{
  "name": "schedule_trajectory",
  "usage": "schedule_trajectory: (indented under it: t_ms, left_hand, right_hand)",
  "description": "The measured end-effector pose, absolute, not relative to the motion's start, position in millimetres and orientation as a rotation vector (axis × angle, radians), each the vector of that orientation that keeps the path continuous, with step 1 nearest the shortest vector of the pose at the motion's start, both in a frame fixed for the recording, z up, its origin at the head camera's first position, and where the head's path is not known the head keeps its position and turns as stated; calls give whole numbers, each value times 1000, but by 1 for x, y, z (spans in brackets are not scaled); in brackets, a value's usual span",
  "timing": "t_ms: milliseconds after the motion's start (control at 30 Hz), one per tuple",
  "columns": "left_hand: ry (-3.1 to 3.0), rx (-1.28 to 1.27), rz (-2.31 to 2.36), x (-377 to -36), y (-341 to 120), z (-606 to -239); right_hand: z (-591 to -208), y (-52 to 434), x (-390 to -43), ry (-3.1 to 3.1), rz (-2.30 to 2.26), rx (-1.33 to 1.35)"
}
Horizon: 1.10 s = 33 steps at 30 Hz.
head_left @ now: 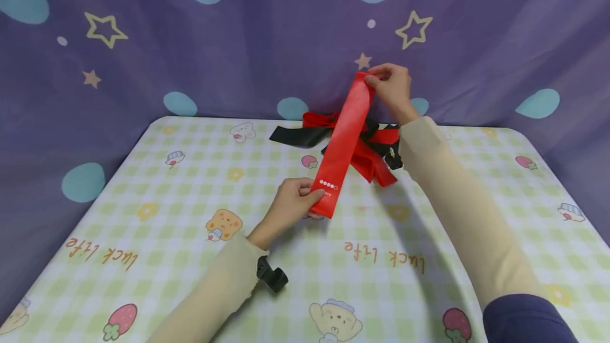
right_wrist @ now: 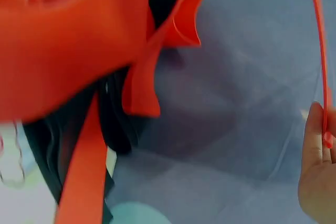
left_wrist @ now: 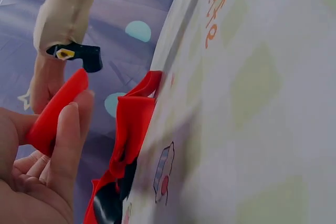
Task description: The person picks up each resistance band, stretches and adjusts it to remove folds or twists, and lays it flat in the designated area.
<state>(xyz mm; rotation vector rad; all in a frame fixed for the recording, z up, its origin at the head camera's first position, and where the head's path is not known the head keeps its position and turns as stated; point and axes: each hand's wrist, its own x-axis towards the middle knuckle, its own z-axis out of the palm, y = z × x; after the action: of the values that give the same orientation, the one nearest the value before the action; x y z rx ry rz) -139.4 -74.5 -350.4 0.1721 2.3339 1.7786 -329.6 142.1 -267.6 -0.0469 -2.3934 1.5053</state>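
Observation:
A flat red resistance loop band [head_left: 345, 142] is stretched out at a slant between both hands, with white dots and small lettering near its lower end. My left hand [head_left: 293, 200] pinches that lower end between thumb and fingers. At the upper end, my right hand [head_left: 393, 86] pinches the band near the back cloth. The left wrist view shows the band's end [left_wrist: 58, 111] held between thumb and fingers. Behind and below the band lies a tangled pile of red bands [head_left: 369, 163] and black bands [head_left: 300, 136], which it partly covers. In the right wrist view the pile's red band [right_wrist: 79, 40] looms close.
A padded table with a green-and-white checked cover [head_left: 190, 247] spreads under the hands. Behind it hangs a purple cloth [head_left: 267, 41] with stars and blue ovals. A black camera mount [head_left: 272, 274] sits on the left cuff; another dark mount [head_left: 393, 159] shows by the right cuff.

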Motion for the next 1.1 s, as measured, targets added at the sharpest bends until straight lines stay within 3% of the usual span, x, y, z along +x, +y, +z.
schedule_trajectory:
  t_ms: [800, 1100]
  left_hand:
    - [2097, 64, 1687, -80, -136, -369]
    - [2058, 60, 1610, -61, -156, -375]
  right_hand:
    - [-333, 51, -316, -2467, 1543, 96]
    - [-349, 23, -308, -2535, 1578, 328]
